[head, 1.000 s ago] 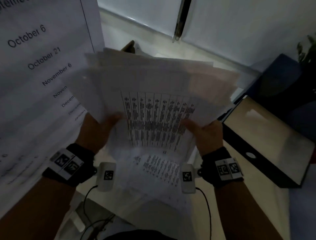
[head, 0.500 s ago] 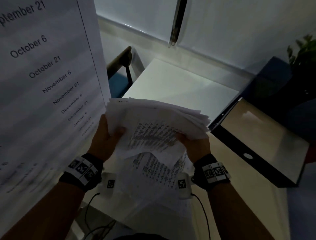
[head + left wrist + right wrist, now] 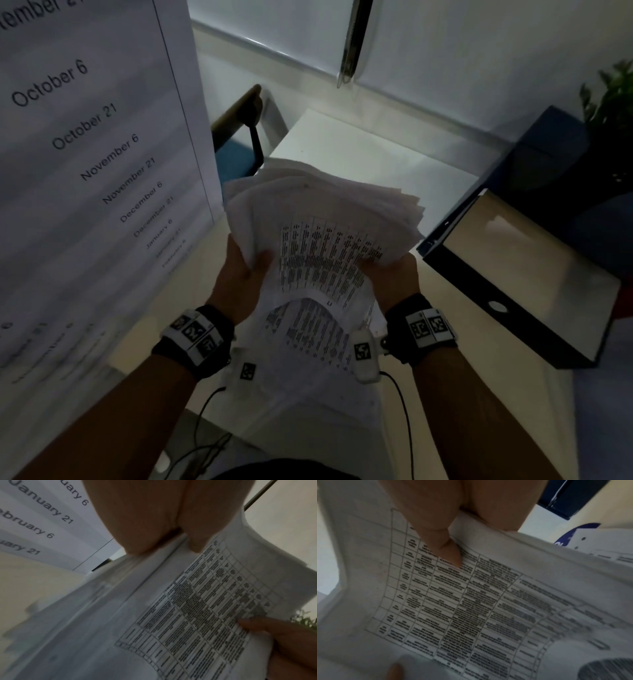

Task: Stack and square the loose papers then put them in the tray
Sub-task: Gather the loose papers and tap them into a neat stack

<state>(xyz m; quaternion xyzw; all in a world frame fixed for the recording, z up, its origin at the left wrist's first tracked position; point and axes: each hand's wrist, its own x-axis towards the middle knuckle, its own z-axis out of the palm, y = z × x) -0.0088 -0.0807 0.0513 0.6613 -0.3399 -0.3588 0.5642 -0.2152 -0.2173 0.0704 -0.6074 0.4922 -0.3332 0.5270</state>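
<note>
Both grips hold the papers (image 3: pixel 318 236) from either side: the left hand (image 3: pixel 239 284) pinches the left edge with thumb on the printed top sheet, and the right hand (image 3: pixel 394 284) clamps the right edge the same way; the bundle hangs in the air between them, above the pale counter (image 3: pixel 359 150). Against half a second ago the sheaf has tilted up and away from the person, its far edges more fanned than before; a second ago it was spread wider and higher, so the gathering has progressed but, as I judge it, the squaring is not done. The tray (image 3: pixel 534 270), to the right of the right grip and well apart from the papers, waits with nothing yet put in.
</note>
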